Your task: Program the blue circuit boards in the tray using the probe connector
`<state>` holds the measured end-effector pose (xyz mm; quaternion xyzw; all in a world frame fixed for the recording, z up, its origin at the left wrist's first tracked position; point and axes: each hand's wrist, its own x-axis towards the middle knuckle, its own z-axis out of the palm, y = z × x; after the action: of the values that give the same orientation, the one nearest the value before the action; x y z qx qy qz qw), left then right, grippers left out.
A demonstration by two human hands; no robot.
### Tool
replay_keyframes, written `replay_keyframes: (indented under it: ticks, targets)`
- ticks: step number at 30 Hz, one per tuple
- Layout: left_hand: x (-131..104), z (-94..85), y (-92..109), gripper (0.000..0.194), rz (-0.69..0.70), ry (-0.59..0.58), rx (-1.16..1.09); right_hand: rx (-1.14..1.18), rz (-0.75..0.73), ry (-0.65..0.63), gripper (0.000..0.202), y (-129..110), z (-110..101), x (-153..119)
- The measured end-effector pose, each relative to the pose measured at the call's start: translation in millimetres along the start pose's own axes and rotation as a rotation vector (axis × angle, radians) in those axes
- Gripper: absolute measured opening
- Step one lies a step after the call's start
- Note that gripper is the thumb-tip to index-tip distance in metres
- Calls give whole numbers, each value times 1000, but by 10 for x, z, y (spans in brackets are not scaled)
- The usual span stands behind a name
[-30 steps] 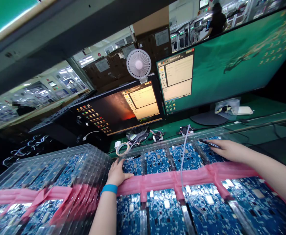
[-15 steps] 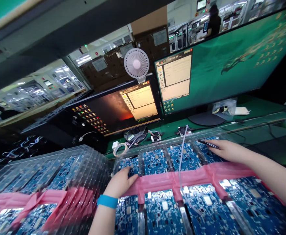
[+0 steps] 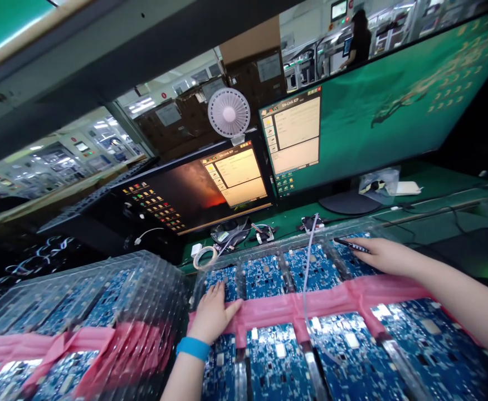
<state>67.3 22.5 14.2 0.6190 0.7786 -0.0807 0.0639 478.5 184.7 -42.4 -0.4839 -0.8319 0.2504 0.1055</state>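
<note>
My left hand (image 3: 213,313), with a blue wristband (image 3: 193,348), lies palm down at the left end of a clear plastic tray (image 3: 380,229). Its thumb is spread from the fingers over the pink strip (image 3: 264,309), and the fingertips reach a blue circuit board (image 3: 230,275). In my right hand (image 3: 390,256) is a slim black pen (image 3: 355,245) with white markings, its tip pointing left over the back right board (image 3: 351,266). Several more blue boards lie in the tray's sections. A thin pale cable (image 3: 308,267) runs across them.
Left of the tray stands a stack of similar trays (image 3: 152,284) with boards and pink strips. Behind are two monitors (image 3: 194,195), a small white fan (image 3: 229,112), a tape ring (image 3: 205,258) and small wired devices (image 3: 264,233). A person (image 3: 359,42) is far back.
My left hand has shifted slightly right, and its fingers now extend further forward over the board. My right hand still holds the pen in nearly the same place. The view has moved slightly.
</note>
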Motion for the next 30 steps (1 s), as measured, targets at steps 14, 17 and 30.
replay_keyframes:
  ticks: [14,17,30]
  targets:
    - [313,-184,1593,29,448,271,-79,-39,-3,14,47,-79,-27,-8]
    - [399,-131,1681,33,455,275,-65,-50,4,-18,50,-62,-21,9]
    - [540,-7,1620,69,361,145,-67,-78,15,-29,47,-131,-91,-4]
